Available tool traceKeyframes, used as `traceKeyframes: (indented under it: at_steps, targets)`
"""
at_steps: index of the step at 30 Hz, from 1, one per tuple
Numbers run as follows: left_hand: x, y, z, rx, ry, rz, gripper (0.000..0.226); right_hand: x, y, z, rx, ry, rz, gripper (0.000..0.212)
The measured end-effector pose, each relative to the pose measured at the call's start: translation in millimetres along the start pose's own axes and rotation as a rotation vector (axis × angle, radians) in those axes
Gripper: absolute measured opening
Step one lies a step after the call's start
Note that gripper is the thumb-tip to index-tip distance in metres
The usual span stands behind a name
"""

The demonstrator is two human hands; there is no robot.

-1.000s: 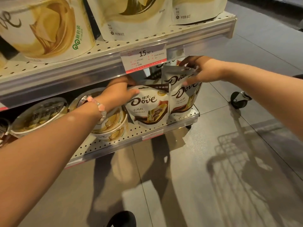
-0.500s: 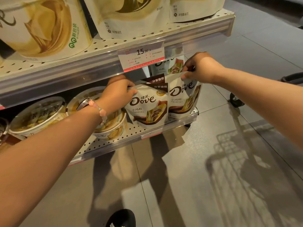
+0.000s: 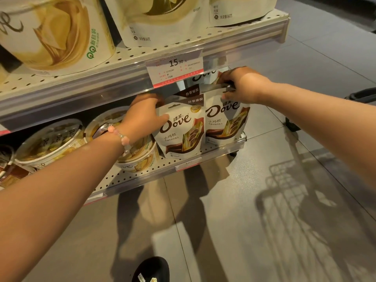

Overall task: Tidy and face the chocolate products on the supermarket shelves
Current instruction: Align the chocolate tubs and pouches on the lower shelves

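Two white Dove chocolate pouches stand side by side at the right end of the lower shelf (image 3: 142,176). My left hand (image 3: 142,117) grips the upper left corner of the left pouch (image 3: 181,131), thumb on its front. My right hand (image 3: 242,86) pinches the top edge of the right pouch (image 3: 225,121). More pouches stand behind these two, mostly hidden. Left of the pouches are round Dove tubs (image 3: 48,143), one partly covered by my left wrist.
The upper shelf (image 3: 183,43) carries large cream Dove bags (image 3: 168,19) and a 15.90 price tag (image 3: 175,70) hangs on its rail. A cart's wheel (image 3: 293,125) and handle show at the right. Grey floor tiles lie below, with a black shoe (image 3: 152,269).
The right pouch has gone from tilted to standing upright beside the left one. My right hand has risen to its top edge. My left hand has stayed on the left pouch.
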State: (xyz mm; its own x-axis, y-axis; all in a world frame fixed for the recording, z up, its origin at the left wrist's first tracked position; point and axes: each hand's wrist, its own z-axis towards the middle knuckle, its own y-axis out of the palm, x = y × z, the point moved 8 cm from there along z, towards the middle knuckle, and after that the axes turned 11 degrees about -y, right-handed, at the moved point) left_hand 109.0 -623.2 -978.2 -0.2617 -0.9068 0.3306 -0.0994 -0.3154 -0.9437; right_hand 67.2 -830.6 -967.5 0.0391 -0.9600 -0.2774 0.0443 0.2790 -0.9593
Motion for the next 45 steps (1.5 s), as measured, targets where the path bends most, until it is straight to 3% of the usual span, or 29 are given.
traceKeyframes:
  at_steps: [4, 12, 19, 27, 32, 35, 40, 45]
  targets:
    - [-10, 0, 0, 0.009, 0.0, 0.009, 0.048, -4, -3, -4, 0.056, -0.042, -0.116, 0.056]
    - [-3, -13, -10, 0.068, 0.056, -0.126, 0.049, -7, -5, -6, 0.125, -0.048, -0.228, 0.05]
    - [3, -15, -13, 0.05, 0.111, -0.132, 0.055, -2, 3, -3, 0.046, 0.015, -0.272, 0.067]
    - [-1, -11, -9, 0.037, 0.087, -0.134, 0.065, -7, 1, 1, 0.034, 0.031, -0.317, 0.067]
    - [-1, -12, -9, 0.037, 0.087, -0.149, 0.063, -6, -3, 5, 0.038, 0.052, -0.333, 0.055]
    - [-2, -12, -9, 0.042, 0.092, -0.156, 0.061, -6, -2, 6, 0.032, 0.05, -0.35, 0.059]
    - [-2, -13, -13, 0.064, 0.112, -0.161, 0.063, -11, -4, -2, 0.098, -0.009, -0.361, 0.079]
    - [1, -22, -20, 0.114, 0.162, -0.197, 0.054, -20, -10, -19, 0.202, -0.042, -0.306, 0.076]
